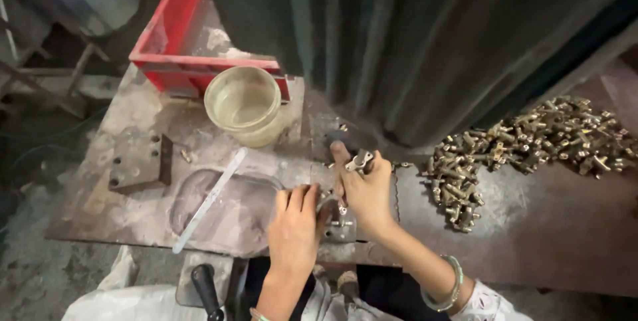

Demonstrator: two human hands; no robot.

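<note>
A big heap of brass fittings point(525, 145) waits on your right — most work remains. Your right hand point(367, 191) pinches one fitting point(359, 160) above the small fixture point(340, 222); your left hand point(294, 228) curls closed beside it.

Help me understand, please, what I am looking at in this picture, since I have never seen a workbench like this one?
This single picture comes from a camera worn on a person's head, looking down at a dusty metal worktable. The right hand pinches a small brass fitting at its fingertips. The left hand rests on a small metal fixture beside it. A heap of similar brass fittings lies to the right. Further back stand a clear plastic tub and a red tray; a flat metal strip lies to the left.
</note>
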